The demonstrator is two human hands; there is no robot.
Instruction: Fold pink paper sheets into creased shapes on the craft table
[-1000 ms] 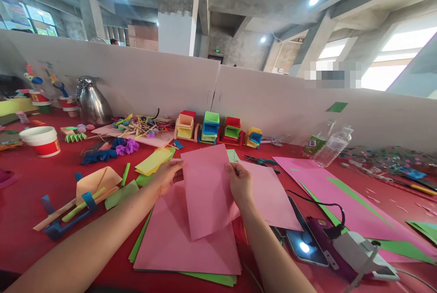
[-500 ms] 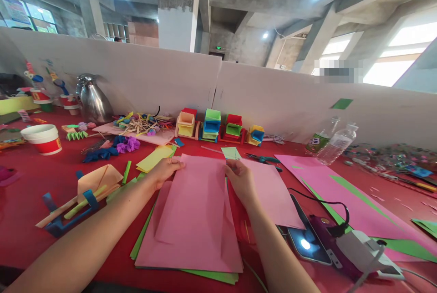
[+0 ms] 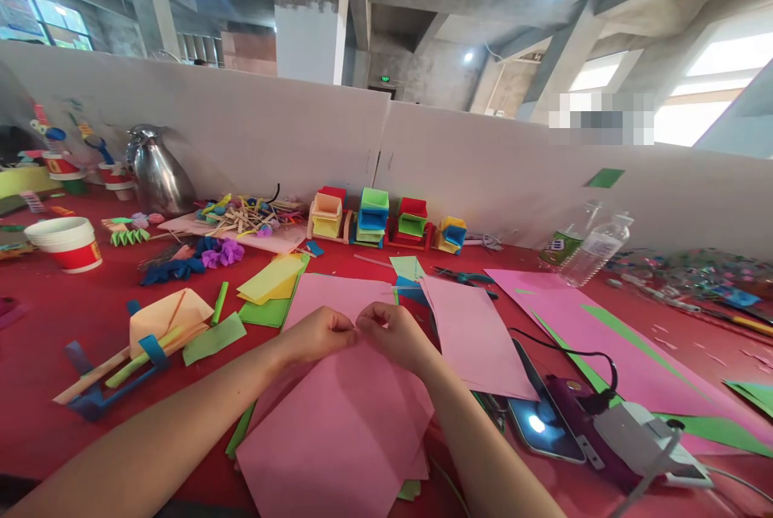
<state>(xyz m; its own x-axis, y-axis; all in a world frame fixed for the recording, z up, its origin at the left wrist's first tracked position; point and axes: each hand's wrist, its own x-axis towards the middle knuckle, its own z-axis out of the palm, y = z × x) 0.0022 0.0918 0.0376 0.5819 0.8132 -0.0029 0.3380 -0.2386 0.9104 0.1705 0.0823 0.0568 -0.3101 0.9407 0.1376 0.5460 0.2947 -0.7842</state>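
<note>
Both hands meet at the far edge of the pink sheet. Left hand and right hand have fingers pinched shut on it, which tips it up off the pile on the red bench. Knuckles hide the actual pinch, and the sheet's near edge runs out of frame.

Our left hand & right hand meet on the top sheet, mid-surface. Paper boxes at 12 o'clock, behind it. Kettle at 10, tub at 9. Bottles at 2, phone at 4.
</note>
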